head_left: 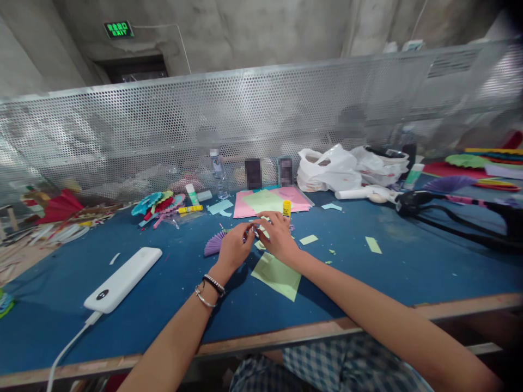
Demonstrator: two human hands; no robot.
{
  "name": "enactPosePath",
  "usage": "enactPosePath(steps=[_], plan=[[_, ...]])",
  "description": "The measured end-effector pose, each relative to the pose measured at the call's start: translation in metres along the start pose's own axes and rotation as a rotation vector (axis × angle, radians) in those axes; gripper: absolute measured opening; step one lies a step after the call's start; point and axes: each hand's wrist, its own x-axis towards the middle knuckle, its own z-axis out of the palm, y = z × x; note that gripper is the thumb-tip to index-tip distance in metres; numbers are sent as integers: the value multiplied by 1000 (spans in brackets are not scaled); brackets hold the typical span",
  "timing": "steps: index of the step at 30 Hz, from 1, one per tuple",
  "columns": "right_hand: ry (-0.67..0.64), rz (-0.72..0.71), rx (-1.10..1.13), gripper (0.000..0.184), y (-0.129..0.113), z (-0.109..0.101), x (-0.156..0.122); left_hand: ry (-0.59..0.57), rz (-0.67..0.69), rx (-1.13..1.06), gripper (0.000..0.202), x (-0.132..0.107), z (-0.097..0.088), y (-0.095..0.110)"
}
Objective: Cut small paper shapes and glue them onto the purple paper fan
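Note:
Both of my hands meet over the middle of the blue table [368, 272]. My left hand [235, 247], with bracelets at the wrist, is pinched closed on something small that I cannot make out. My right hand [275, 235] is curled closed against the same spot, fingertips touching the left ones. A purple folded paper fan [214, 243] lies just left of my left hand. A light green paper sheet [278, 275] lies under my right wrist. A yellow glue stick [286, 207] stands just behind my right hand.
A white power bank [122, 279] with its cable lies at the left. Pink and green sheets [269, 201], coloured fans [157, 206], a water bottle [218, 174] and white plastic bags [327, 169] line the back by the perforated metal screen [163, 130]. Paper scraps dot the table.

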Motion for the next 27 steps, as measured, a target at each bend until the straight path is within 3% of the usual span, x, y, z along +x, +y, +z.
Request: enactPosePath(steps=[27], plan=[[-2, -19, 92, 20, 1, -2, 1, -27, 51, 88, 26, -2, -3, 2]])
